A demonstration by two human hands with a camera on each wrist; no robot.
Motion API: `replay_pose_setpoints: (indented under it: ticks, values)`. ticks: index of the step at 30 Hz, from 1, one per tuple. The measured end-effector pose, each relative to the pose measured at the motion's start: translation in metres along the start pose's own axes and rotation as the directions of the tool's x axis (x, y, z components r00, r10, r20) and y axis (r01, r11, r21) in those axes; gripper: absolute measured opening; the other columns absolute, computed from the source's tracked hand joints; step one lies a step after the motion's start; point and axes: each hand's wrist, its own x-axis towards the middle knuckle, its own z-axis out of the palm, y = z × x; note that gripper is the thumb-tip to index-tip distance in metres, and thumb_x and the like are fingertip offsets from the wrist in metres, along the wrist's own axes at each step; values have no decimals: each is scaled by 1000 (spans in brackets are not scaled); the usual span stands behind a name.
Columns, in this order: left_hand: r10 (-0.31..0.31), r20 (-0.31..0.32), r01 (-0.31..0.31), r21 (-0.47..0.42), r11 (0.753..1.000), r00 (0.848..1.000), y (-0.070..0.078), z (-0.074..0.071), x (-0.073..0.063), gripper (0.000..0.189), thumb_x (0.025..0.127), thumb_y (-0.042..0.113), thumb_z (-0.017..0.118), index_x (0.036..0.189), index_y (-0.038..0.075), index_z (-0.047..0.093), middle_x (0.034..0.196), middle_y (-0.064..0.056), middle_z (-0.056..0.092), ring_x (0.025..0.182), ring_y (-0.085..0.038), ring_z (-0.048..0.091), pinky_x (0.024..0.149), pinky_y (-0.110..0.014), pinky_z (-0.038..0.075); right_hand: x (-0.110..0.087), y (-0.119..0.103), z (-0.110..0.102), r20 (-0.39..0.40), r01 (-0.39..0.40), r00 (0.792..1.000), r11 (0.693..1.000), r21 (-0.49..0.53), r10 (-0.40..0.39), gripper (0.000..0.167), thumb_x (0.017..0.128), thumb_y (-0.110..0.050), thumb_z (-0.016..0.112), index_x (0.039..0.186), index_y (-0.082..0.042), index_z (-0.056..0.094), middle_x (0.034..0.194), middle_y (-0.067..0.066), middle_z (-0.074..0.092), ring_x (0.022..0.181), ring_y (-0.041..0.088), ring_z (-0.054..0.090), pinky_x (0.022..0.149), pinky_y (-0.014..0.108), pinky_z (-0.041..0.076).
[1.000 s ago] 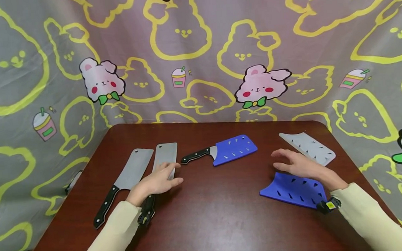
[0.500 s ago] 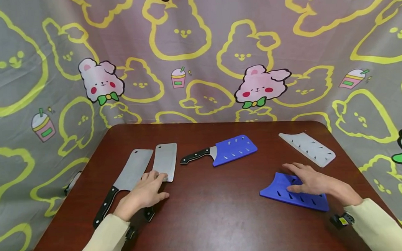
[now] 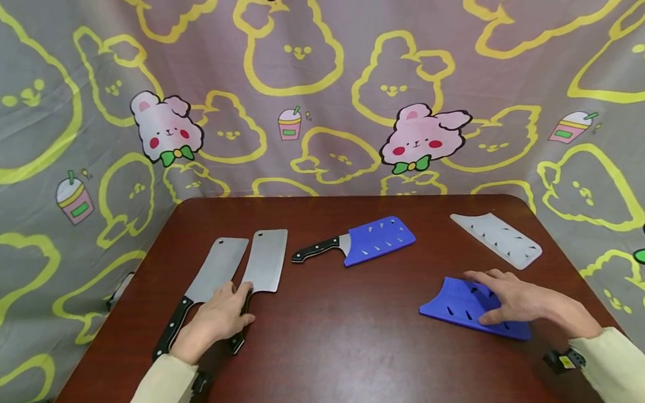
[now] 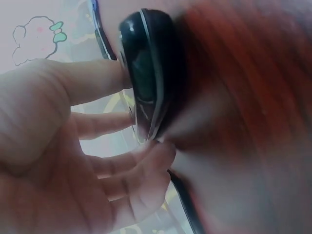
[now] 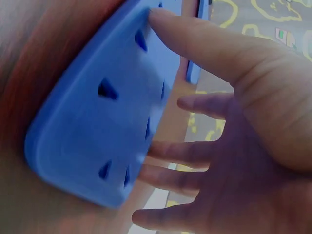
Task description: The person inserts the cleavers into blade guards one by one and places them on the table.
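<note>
On the left of the table, my left hand (image 3: 217, 317) is lowered over the black handle (image 3: 239, 336) of a steel cleaver (image 3: 266, 260). In the left wrist view the thumb (image 4: 95, 81) and fingers reach to the handle (image 4: 146, 68), which hides some fingertips. Right of centre, my right hand (image 3: 519, 300) spreads over a blue slotted plastic blade cover (image 3: 453, 301). The thumb (image 5: 195, 36) overlaps the face of that cover (image 5: 122, 112) in the right wrist view, while the other fingers extend along its far side, fairly straight.
Another steel cleaver (image 3: 218, 266) lies left of the left hand. Towards the back, a cleaver in a blue cover (image 3: 380, 238) lies flat with its black handle pointing left. A white slotted cover (image 3: 499, 240) is at the back right. Patterned cloth (image 3: 316, 103) hangs behind the table.
My left hand has moved back from the cleaver's blade down to its handle. The right hand has come lower, from above the blue cover's far edge onto its right part.
</note>
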Motion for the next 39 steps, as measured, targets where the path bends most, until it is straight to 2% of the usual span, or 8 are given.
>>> replay_pose_setpoints:
  ticks: [6,9,13,18,22,26,34,39]
  values:
    - [-41,47,43,-41,998,998,-6,-1,0,67,90,24,71,143,2,37,137,-40,42,109,-46,59,78,-55,53,-4,9,-3,-9,-27,1000,998,-51,27,95,67,-51,84,142,-10,43,120,23,48,107,41,47,79,58,48]
    - [-57,63,60,-49,997,996,-9,-2,-1,68,90,24,70,145,2,34,134,-38,47,108,-45,60,81,-55,52,-2,12,-2,-13,-41,999,997,-59,41,97,64,-53,85,140,-7,45,117,24,49,104,40,46,79,58,47]
    - [-70,89,76,-59,995,994,-15,-6,-3,70,91,22,68,147,4,30,113,-26,60,81,-29,61,66,-43,50,1,14,-1,-29,-87,996,993,-80,85,103,59,-57,85,138,-3,46,115,23,50,103,38,47,80,57,48]
    - [-64,107,79,-137,987,992,-22,-11,-5,71,93,16,61,151,4,23,83,-11,57,55,-18,46,52,-32,37,4,14,-3,-90,-132,988,984,-120,122,103,58,-59,85,130,6,51,111,27,52,101,41,48,80,58,49]
    - [-47,56,57,-202,978,997,-26,-16,-6,68,93,15,58,150,3,23,69,-6,49,49,-15,39,49,-31,33,7,14,-4,-165,-115,981,990,-81,100,86,65,-56,84,123,-1,51,106,24,53,97,39,51,73,53,50]
    - [-32,0,31,-237,971,999,-28,-25,-7,62,95,18,55,147,2,25,66,-5,52,50,-16,42,49,-31,34,6,15,-6,-200,-84,977,996,-32,76,74,72,-50,82,123,-8,47,106,21,55,93,33,55,70,48,51]
    - [-86,-74,59,-311,949,994,-32,-52,-6,57,96,21,55,142,2,28,70,-7,53,57,-18,50,53,-32,40,-1,15,-15,-299,66,951,997,-42,-75,55,82,-16,78,128,-1,52,115,20,64,101,35,64,82,53,53]
    - [-78,-87,40,-377,925,993,-26,-61,-7,53,98,21,54,141,2,28,65,-6,50,48,-17,50,48,-32,42,-7,9,-22,-342,72,937,997,-8,-70,41,87,-17,74,123,-6,57,105,10,68,85,18,64,68,33,52]
